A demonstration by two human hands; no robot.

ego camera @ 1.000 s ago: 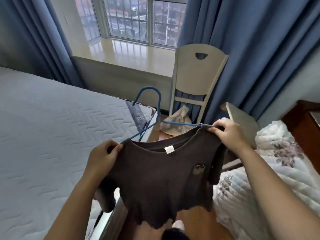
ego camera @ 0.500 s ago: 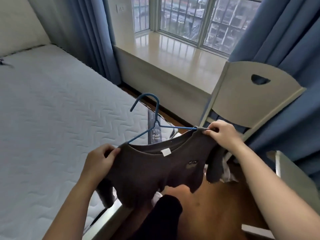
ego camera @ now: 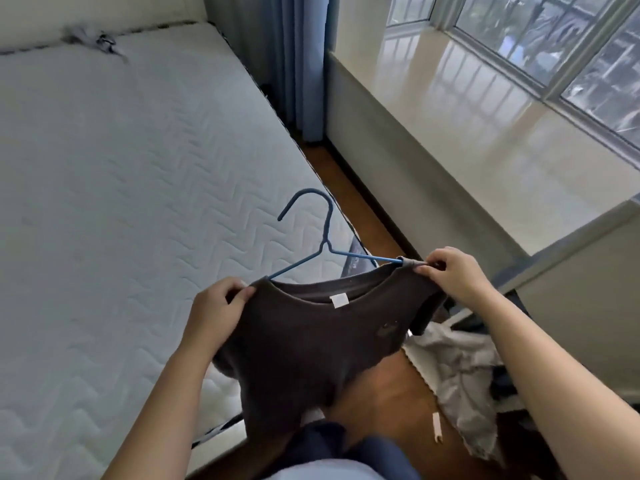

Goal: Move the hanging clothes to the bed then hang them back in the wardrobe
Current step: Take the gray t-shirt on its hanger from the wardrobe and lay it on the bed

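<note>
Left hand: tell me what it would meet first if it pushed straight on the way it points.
Beyond the dark shirt that it grips, the left hand would likely meet the blue hanger at its sloping wire, then the mattress near its edge. Depth is unclear.

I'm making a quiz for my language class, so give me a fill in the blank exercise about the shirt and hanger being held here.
1. The dark brown T-shirt hangs on a thin ____ wire hanger.
2. The left hand and the right hand each pinch one ____ of the T-shirt.
3. A small ____ label sits inside its collar.
Missing words: blue; shoulder; white.
</note>
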